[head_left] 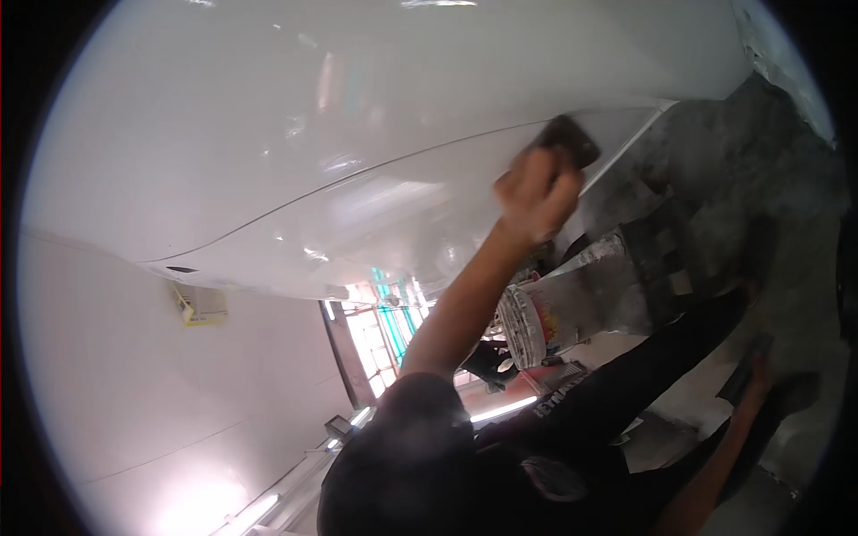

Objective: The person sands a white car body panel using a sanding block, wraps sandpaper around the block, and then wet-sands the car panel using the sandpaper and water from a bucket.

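My left hand (536,198) reaches up to a glossy white car body panel (268,116). Its fingers are wrapped around a dark, flat block with rounded edges, which looks like a sanding block (572,143). That block lies at the panel's lower edge, across a long curved seam. Lower and to the right, near my trouser leg, is my right hand (760,382). It is closed on a dark flat piece (744,371), small and blurred, whose kind I cannot make out.
A white bucket (545,322) with a coloured label stands near my dark trouser leg (643,366). Grey floor (795,259) lies to the right. A yellow-edged label (204,305) is at the left, and a bright window (384,326) shows behind my arm.
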`<action>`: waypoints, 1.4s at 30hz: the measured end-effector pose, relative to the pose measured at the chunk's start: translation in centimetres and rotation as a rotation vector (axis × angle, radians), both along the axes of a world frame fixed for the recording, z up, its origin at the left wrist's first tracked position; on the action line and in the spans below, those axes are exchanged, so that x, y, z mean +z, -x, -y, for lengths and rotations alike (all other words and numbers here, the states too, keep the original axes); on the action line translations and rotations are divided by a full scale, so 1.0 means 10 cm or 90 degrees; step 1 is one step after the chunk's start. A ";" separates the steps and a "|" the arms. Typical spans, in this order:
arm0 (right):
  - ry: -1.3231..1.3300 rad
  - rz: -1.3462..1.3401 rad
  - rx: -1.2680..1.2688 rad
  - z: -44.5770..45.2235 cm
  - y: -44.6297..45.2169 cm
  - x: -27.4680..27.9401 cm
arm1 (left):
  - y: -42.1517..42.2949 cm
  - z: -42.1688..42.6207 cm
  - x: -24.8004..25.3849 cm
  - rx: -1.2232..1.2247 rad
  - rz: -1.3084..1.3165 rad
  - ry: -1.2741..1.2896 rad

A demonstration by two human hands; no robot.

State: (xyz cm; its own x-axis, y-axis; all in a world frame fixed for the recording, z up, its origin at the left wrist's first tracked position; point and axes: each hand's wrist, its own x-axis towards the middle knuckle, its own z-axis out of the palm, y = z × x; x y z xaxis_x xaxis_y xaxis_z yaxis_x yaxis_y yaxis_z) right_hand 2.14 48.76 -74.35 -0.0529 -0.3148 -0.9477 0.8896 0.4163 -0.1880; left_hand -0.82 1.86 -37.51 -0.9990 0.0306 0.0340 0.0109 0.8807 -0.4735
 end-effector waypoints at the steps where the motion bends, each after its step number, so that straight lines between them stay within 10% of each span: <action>1: 0.013 -0.010 0.009 -0.05 -0.03 -0.07 | -0.05 0.01 -0.16 0.035 0.037 -0.034; 16: -0.016 0.123 -0.130 -0.10 0.19 0.21 | -0.38 0.16 -1.75 0.226 0.144 -0.165; 22: -0.027 0.115 -0.071 0.02 0.19 0.18 | -0.88 -0.50 -0.32 0.424 0.174 -0.205; 31: 0.049 -0.036 -0.017 -0.20 -0.12 -0.38 | -0.68 -0.56 2.74 0.260 -0.060 0.298; 42: 0.002 0.014 -0.051 0.19 0.22 0.31 | -0.53 0.00 1.46 -0.026 -0.009 0.118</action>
State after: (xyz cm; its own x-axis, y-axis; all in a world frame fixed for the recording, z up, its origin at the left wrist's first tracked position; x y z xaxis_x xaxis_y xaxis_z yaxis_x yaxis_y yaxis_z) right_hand -0.06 46.85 -71.24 -0.0576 -0.3129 -0.9480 0.9239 0.3431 -0.1694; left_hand 4.47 1.84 -22.95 -0.9962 0.0785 0.0386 0.0370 0.7776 -0.6276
